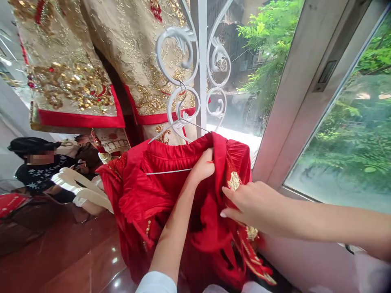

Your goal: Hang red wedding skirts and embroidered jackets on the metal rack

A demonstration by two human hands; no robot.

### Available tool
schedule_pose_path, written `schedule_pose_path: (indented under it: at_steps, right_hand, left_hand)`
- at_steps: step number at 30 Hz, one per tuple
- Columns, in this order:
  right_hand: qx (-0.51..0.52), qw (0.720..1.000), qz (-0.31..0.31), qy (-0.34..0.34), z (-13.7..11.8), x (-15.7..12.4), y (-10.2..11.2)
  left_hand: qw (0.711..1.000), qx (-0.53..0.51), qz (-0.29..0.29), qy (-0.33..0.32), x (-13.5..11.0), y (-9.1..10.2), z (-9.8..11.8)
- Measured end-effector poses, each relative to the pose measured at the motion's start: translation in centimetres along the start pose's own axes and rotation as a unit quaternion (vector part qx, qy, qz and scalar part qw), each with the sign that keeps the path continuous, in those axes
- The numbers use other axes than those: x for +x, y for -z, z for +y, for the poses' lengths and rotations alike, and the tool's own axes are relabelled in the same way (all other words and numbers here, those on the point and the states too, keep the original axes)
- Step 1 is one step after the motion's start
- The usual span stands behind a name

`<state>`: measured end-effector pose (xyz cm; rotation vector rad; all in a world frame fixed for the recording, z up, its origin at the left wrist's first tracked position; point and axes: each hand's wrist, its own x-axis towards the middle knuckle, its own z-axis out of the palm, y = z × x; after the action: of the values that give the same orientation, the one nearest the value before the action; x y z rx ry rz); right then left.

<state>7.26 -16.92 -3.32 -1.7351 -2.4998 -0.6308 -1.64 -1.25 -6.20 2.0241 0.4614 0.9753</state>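
A red embroidered garment [214,228] with gathered fabric at its top hangs in front of me on a thin wire hanger [181,118]. My left hand [204,166] reaches into the neck opening and is closed on the red cloth by the hanger's right side; its fingertips are partly hidden. On the garment's right front edge, beside a gold embroidered patch [234,181], my right hand [249,201] holds the cloth between thumb and fingers. Red strips with gold trim dangle below.
A white scrollwork metal rack [201,73] carries the hanger. Cream and gold garments [76,81] with red hems hang behind at the left. A person in a black cap [36,167] sits at the far left. Glass windows [342,142] stand at the right.
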Motion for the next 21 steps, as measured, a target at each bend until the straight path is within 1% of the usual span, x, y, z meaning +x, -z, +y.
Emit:
schedule_pose_path:
  at_steps: [1,2,3,4,5,6,8,9,10,12,13,15,17,19,21]
  right_hand:
    - [0.030,0.999,0.009,-0.037,1.0,0.1,-0.4]
    - [0.059,0.993,0.038,-0.091,2.4,0.5,-0.5]
    - [0.084,0.982,0.080,-0.152,4.1,1.1,-0.7]
    - [0.105,0.963,0.135,-0.207,5.9,1.8,-0.8]
    - [0.131,0.947,0.178,-0.235,7.8,2.5,-1.3]
    - [0.176,0.940,0.188,-0.223,9.4,3.1,-1.9]
    - [0.296,0.931,0.160,-0.141,11.6,3.7,-3.7]
    - [0.342,0.921,0.150,-0.108,12.1,3.8,-4.7]
    - [0.371,0.911,0.150,-0.095,12.3,3.7,-5.5]
    - [0.381,0.900,0.176,-0.118,12.1,3.5,-6.7]
    - [0.374,0.897,0.190,-0.139,11.9,3.5,-6.9]
    - [0.364,0.894,0.206,-0.161,11.6,3.4,-6.8]
    - [0.363,0.888,0.226,-0.170,11.8,3.5,-6.3]
    - [0.360,0.869,0.277,-0.194,12.3,3.6,-5.6]
    - [0.346,0.840,0.352,-0.226,12.6,3.5,-4.6]
  left_hand:
    - [1.000,-0.029,-0.001,0.003,0.0,0.1,-0.1]
    - [0.998,-0.065,-0.003,0.013,0.1,0.1,-0.2]
    - [0.994,-0.108,-0.001,0.030,0.1,0.1,-0.3]
    - [0.987,-0.150,0.005,0.050,0.2,0.1,-0.3]
    - [0.979,-0.194,0.011,0.067,0.2,0.2,-0.2]
    - [0.969,-0.235,0.016,0.079,0.3,0.3,-0.1]
    - [0.948,-0.303,0.007,0.092,0.2,0.6,0.2]
    - [0.940,-0.327,-0.007,0.093,0.1,0.8,0.4]
    - [0.936,-0.340,-0.027,0.091,0.0,0.9,0.6]
    - [0.941,-0.322,-0.061,0.087,-0.1,1.1,0.9]
    - [0.948,-0.300,-0.066,0.085,-0.2,1.0,1.0]
    - [0.961,-0.259,-0.047,0.087,-0.1,0.6,1.1]
    - [0.965,-0.247,-0.015,0.089,0.1,0.1,1.1]
    - [0.963,-0.257,-0.012,0.081,0.3,-0.4,0.9]
    - [0.964,-0.254,-0.035,0.074,0.4,-0.7,0.8]
